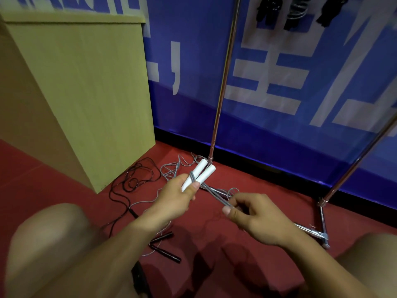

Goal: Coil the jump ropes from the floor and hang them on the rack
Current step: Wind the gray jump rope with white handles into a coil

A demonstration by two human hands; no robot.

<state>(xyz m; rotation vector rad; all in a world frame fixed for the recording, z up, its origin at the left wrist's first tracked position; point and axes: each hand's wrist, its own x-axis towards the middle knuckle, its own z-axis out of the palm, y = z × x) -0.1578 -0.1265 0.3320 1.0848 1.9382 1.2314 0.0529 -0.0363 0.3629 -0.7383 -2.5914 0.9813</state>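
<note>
My left hand (176, 195) grips two white jump-rope handles (204, 171) held side by side, with grey cord wrapped round them. My right hand (255, 218) pinches a bundle of the same grey cord (214, 195), stretched taut between both hands. More grey cord (171, 168) lies loose on the red floor beyond. A black rope (133, 181) lies tangled to the left, and black handles (165, 252) lie below my left forearm. The metal rack (223, 82) stands against the blue wall, with coiled ropes (294, 11) hanging at its top.
A tall wooden cabinet (90, 87) stands at the left, close to the ropes. The rack's base bars (313, 231) lie on the floor at the right. My bare knees (51, 233) frame the bottom of the view.
</note>
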